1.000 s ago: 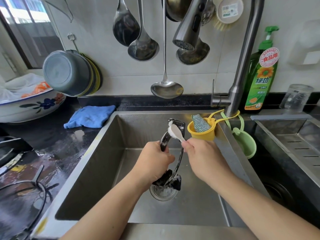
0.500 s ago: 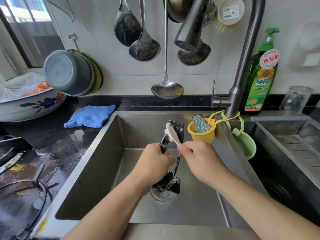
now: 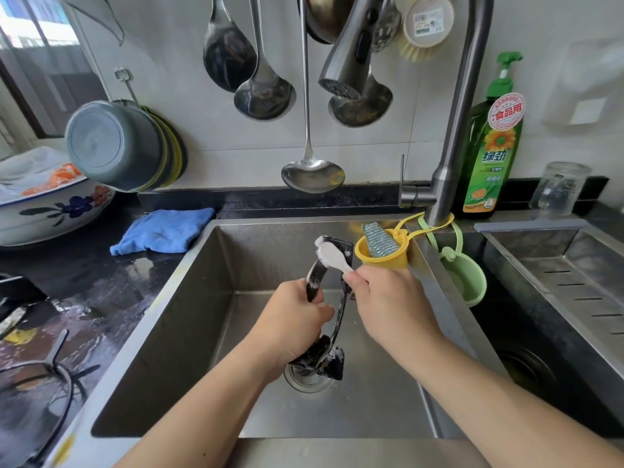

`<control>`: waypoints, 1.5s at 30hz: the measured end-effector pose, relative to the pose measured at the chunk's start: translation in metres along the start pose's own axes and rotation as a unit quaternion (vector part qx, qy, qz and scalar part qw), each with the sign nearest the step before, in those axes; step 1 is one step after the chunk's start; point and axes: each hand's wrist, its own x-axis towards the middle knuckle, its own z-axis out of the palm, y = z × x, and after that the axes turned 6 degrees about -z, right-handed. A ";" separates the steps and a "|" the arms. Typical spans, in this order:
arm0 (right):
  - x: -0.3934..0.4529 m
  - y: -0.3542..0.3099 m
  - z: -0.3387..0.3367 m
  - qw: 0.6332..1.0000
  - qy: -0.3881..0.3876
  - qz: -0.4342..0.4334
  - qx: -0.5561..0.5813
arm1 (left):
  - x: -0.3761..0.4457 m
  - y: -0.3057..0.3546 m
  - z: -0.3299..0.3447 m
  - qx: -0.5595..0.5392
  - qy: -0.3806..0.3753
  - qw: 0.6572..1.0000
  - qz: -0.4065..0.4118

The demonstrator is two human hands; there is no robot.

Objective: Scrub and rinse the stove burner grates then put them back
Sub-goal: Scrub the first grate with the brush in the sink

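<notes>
A black burner grate (image 3: 337,325) stands on edge in the steel sink (image 3: 189,298), its lower end resting over the drain (image 3: 305,383). My left hand (image 3: 292,324) grips the grate's left rail. My right hand (image 3: 388,300) holds a small white brush (image 3: 332,255) whose soapy head lies against the grate's top end. Foam clings to the upper rail. A second grate (image 3: 50,376) lies on the wet stove top at the lower left.
The faucet head (image 3: 347,59) hangs above the sink with no water running. A yellow cup with a steel scrubber (image 3: 383,246) and a green cup (image 3: 464,276) hang at the sink's right rim. Dish soap (image 3: 491,153), a blue cloth (image 3: 163,231), hanging ladles and a second basin (image 3: 574,285) surround it.
The brush head slid down the grate's top end and back up to its tip. My left hand kept its hold and the grate stayed over the drain.
</notes>
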 end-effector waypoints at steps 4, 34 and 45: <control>0.000 0.000 -0.003 0.998 0.011 0.019 -0.063 | -0.004 0.001 0.002 0.027 -0.033 0.999 0.015; 0.000 0.001 -0.012 0.993 -0.006 0.065 -0.102 | 0.002 0.007 0.004 0.220 0.086 0.970 0.051; -0.002 -0.001 -0.004 0.985 -0.123 0.068 -0.099 | 0.007 0.000 -0.006 0.117 0.099 0.988 0.015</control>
